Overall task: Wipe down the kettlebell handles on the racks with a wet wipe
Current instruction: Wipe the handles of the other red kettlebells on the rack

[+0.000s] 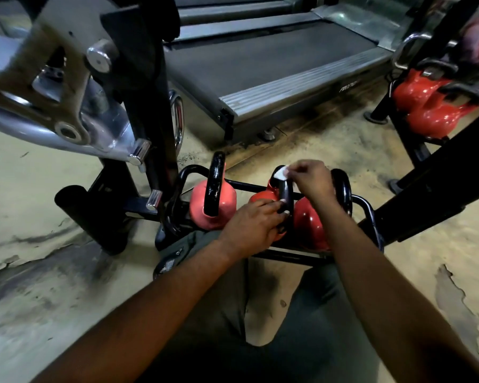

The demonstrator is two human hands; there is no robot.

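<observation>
Three red kettlebells with black handles sit in a low black rack (371, 214) on the floor in front of my knees. My left hand (252, 226) grips the lower part of the middle kettlebell's handle (286, 193). My right hand (311, 179) pinches a small white wet wipe (281, 172) against the top of that same handle. The left kettlebell (213, 200) stands untouched with its handle upright. The right kettlebell (309, 222) is partly hidden behind my right wrist.
A chrome and black machine frame (67, 106) looms at the upper left. A treadmill deck (260, 59) lies behind the rack. A second black rack with red kettlebells (426, 106) stands at the upper right. The tan floor is worn and stained.
</observation>
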